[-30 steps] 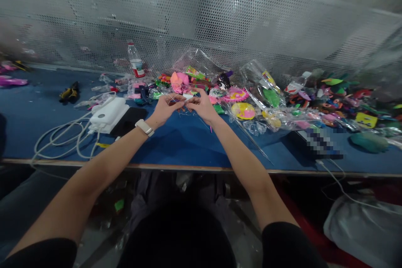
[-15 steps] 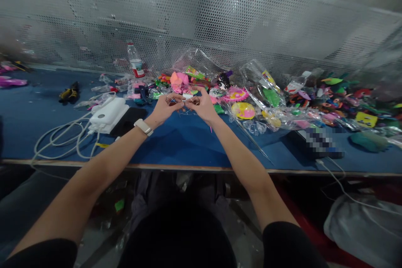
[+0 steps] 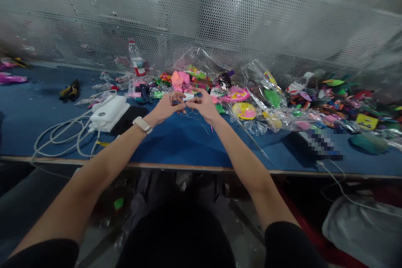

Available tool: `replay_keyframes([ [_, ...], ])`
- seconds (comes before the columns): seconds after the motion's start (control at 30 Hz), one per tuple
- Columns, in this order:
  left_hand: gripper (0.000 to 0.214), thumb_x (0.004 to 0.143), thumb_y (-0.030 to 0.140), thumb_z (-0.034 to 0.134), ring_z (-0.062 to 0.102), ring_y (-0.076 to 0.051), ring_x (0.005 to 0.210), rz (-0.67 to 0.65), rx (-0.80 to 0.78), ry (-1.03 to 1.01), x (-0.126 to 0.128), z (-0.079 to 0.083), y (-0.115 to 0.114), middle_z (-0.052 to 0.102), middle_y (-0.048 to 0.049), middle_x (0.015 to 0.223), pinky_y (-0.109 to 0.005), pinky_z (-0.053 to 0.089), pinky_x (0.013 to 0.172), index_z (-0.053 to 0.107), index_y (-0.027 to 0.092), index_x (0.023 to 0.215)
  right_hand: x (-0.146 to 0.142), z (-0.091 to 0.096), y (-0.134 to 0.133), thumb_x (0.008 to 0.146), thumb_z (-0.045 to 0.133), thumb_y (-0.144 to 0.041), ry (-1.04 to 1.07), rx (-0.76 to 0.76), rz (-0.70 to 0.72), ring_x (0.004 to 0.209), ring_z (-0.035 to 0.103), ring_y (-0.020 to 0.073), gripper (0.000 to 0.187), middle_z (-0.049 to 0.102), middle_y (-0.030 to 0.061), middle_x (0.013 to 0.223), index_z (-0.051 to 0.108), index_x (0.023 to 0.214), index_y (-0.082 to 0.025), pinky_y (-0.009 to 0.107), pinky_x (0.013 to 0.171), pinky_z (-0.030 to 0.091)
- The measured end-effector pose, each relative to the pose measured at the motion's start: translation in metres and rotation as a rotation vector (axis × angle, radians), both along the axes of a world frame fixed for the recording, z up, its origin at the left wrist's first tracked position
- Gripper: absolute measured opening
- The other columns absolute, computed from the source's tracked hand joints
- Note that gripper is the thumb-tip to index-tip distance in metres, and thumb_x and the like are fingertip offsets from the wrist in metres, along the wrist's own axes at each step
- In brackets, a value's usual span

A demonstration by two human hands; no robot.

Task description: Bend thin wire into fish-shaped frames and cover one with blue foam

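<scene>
Between my two hands is a small white piece (image 3: 188,96) with thin, pale threads or wires (image 3: 191,114) trailing below it. My left hand (image 3: 168,106) pinches it from the left, fingers curled. From the other side my right hand (image 3: 202,104) closes on it with thumb and fingertips. What exactly the white piece is, I cannot make out. Just behind the hands lies a pink and orange soft clay figure (image 3: 180,79). A thin purple stick (image 3: 211,129) shows beneath my right wrist.
A white power adapter (image 3: 108,113) with coiled cables and a black box (image 3: 130,118) lie left. A plastic bottle (image 3: 137,60) stands behind. Colourful clay pieces and plastic bags (image 3: 270,96) line the back, with long tweezers (image 3: 254,140) and a black device (image 3: 314,144) at right.
My hands stay nearly in place around the white piece, with the fingers shifting slightly. The thin threads now show more plainly below my right hand.
</scene>
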State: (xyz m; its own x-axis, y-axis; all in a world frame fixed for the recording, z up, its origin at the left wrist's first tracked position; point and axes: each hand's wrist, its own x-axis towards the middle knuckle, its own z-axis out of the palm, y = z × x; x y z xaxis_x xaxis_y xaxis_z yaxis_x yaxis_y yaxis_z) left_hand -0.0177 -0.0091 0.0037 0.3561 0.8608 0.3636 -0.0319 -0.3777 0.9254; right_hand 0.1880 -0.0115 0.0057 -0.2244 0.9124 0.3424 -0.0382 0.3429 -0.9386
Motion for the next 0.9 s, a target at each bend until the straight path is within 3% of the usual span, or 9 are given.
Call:
replay_keyframes([
  [0.27, 0.02, 0.092, 0.032, 0.078, 0.073, -0.015, 0.064, -0.02, -0.003, -0.085, 0.006, 0.001, -0.002, 0.07, -0.0009, 0.077, -0.029, 0.059, 0.066, 0.064, 0.019, 0.095, -0.008, 0.004, -0.004, 0.072, 0.085, -0.023, 0.031, -0.089, -0.077, 0.076, 0.069, 0.0197, 0.071, 0.07, -0.0037, 0.081, 0.051, 0.134, -0.026, 0.035, 0.07, 0.057],
  [0.63, 0.019, 0.093, 0.032, 0.079, 0.073, -0.016, 0.062, 0.005, 0.034, 0.001, 0.007, 0.002, -0.004, 0.071, -0.002, 0.073, -0.029, 0.058, 0.063, 0.064, 0.019, 0.093, -0.01, 0.01, -0.009, 0.071, 0.085, -0.019, 0.063, -0.157, -0.094, 0.075, 0.066, 0.0206, 0.096, 0.067, -0.004, 0.078, 0.045, 0.158, -0.027, 0.037, 0.071, 0.058],
  [0.9, 0.016, 0.094, 0.029, 0.076, 0.074, -0.018, 0.064, -0.007, 0.056, 0.064, 0.008, 0.008, -0.011, 0.07, -0.002, 0.072, -0.03, 0.058, 0.063, 0.064, 0.019, 0.092, -0.008, 0.007, -0.004, 0.071, 0.085, -0.02, 0.076, -0.202, -0.057, 0.07, 0.064, 0.0189, 0.092, 0.067, -0.0048, 0.077, 0.05, 0.156, -0.027, 0.035, 0.066, 0.057],
])
